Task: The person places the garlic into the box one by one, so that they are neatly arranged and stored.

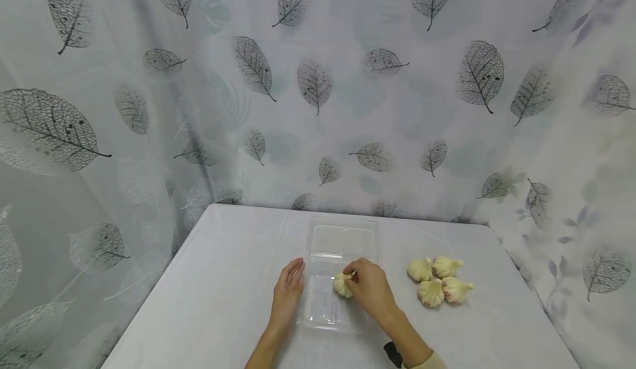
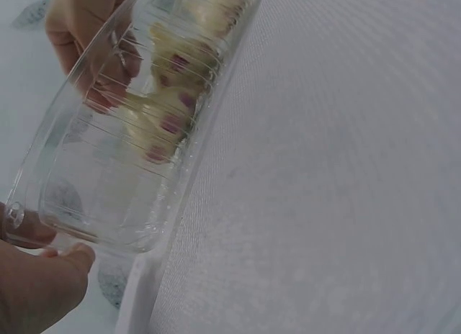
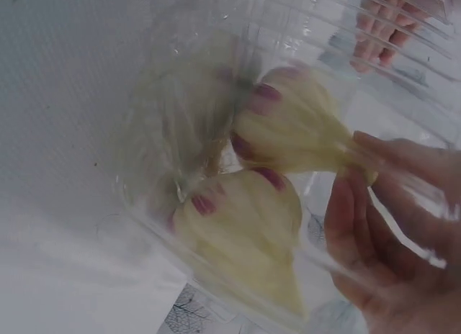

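A clear plastic box (image 1: 318,316) lies on the table with its hinged lid (image 1: 343,237) folded back. My right hand (image 1: 370,289) reaches into the box and pinches a garlic bulb (image 1: 341,285). In the right wrist view, thumb and fingers grip the stem of that garlic bulb (image 3: 288,125), and another bulb (image 3: 241,237) shows beside it through the plastic. Several bulbs also appear through the box wall in the left wrist view, with the right hand (image 2: 94,46) above them. Along the box's left edge, my left hand (image 1: 286,294) rests with its fingers fairly straight.
To the right of the box, a cluster of several garlic bulbs (image 1: 444,280) sits on the white tabletop (image 1: 213,280). A leaf-patterned curtain (image 1: 318,126) hangs behind the table and along its sides.
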A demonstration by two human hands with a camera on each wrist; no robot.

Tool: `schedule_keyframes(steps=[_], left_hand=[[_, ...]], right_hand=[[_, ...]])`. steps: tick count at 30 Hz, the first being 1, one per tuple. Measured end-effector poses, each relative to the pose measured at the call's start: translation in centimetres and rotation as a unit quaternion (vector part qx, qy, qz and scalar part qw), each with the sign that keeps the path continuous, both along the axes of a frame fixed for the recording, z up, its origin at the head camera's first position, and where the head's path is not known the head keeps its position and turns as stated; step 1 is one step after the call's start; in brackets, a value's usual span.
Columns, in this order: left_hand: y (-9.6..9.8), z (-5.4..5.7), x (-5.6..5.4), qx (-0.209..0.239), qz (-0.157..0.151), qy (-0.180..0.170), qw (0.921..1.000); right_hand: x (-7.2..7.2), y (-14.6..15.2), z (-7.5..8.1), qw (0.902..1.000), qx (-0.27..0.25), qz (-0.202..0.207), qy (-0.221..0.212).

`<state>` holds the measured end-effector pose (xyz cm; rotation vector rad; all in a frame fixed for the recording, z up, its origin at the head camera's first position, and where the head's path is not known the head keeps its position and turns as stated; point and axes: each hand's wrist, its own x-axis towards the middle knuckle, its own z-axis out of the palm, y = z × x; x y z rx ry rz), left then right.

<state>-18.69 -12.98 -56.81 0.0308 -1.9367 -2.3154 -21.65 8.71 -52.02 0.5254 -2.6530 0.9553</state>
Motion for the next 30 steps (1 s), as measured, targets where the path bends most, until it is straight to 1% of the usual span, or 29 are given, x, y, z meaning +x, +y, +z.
schedule_keyframes(steps=[7, 13, 16, 21, 27, 30], left_hand=[[0.1, 0.0, 0.0, -0.003, -0.002, -0.001, 1.0], [0.1, -0.1, -0.1, -0.001, 0.005, 0.0, 1.0], [0.1, -0.1, -0.2, 0.001, 0.001, -0.001, 1.0], [0.0, -0.2, -0.1, 0.004, -0.006, 0.003, 1.0], [0.0, -0.3, -0.1, -0.002, -0.002, 0.007, 1.0], [0.1, -0.3, -0.1, -0.004, 0.0, 0.008, 1.0]], right_hand=[[0.2, 0.1, -0.2, 1.0, -0.001, -0.004, -0.004], [0.2, -0.2, 0.0, 0.9999, -0.001, -0.011, 0.0], [0.3, -0.2, 0.2, 0.9999, -0.002, -0.012, 0.008], [0.5, 0.0, 0.4, 0.9997, -0.011, -0.019, 0.005], [0.7, 0.7, 0.8, 0.9995, -0.02, -0.023, 0.008], [0.7, 1.4, 1.2, 0.9989, -0.028, -0.035, 0.01]])
